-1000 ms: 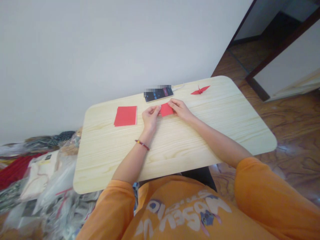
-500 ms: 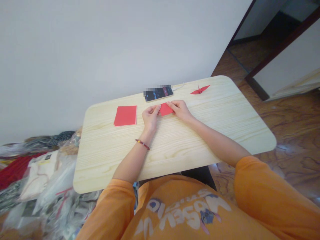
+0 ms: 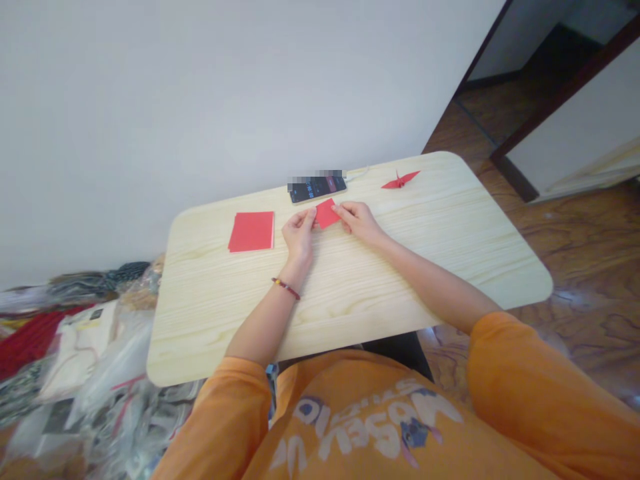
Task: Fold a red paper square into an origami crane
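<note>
Nearest, an orange printed T-shirt (image 3: 350,427) fills the bottom of the view, and two bare forearms reach forward from its sleeves onto the worktop (image 3: 350,313). A thin beaded bracelet (image 3: 286,288) circles the left wrist.

The left grip (image 3: 299,233) and right grip (image 3: 357,223) are closed from either side on a small square of red paper (image 3: 327,213), which sits between them, turned corner-forward, its side edges pinched by the fingertips.

The worktop is pale, straight-grained wood with rounded corners. Left of the small square lies a neat stack of red paper (image 3: 251,231), just beyond the left grip. Just past the small square lies a black smartphone (image 3: 316,189), its upper edge blurred, with a white cable (image 3: 357,175) running from it. Further right of the square stands a red origami crane (image 3: 401,179).

Well left of the square, plastic bags (image 3: 100,373) and red cloth (image 3: 30,340) are heaped. Right of it spreads a glossy brown floor (image 3: 575,267). Beyond rises a white wall (image 3: 200,133).
</note>
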`<state>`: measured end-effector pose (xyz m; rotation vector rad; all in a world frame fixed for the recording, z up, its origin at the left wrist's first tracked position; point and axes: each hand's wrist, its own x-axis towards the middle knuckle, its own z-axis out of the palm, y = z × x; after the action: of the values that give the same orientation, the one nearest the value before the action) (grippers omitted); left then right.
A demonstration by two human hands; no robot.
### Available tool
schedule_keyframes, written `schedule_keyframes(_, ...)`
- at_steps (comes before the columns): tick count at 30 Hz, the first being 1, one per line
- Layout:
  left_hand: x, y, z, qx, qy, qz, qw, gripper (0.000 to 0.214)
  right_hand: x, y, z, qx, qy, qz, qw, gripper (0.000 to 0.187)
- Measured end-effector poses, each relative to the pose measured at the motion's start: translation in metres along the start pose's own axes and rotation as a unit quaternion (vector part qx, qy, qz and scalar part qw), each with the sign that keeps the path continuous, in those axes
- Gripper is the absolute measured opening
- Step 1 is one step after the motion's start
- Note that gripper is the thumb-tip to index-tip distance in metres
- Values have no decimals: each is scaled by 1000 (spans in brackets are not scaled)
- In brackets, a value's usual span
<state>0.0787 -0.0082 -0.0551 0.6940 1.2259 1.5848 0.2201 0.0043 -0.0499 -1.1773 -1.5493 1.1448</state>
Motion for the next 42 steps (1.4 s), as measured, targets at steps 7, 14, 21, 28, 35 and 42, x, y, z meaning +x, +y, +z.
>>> schedule_keyframes(7,5,-2,-3,-37,7,8,999,22,-1,0,0,83,-41,-32,995,49)
schedule_keyframes(14,3,-1,-4,23,-44,17,999,22,3,2,-2,135,40,-6,990,44)
schedule_keyframes(21,2,-1,-5,38,-78,38,996,27,5,2,-7,145,50,11,988,37)
schedule_keyframes(28,4,-1,-7,57,-87,36,994,26,3,0,-8,120,-18,-11,993,32)
schedule_keyframes(35,-2,3,-6,127,-166,44,977,20,8,3,-7,146,-5,-28,989,27)
schedule_keyframes(42,-6,4,-4,143,-161,42,976,19,7,5,-8,129,-3,-17,991,25)
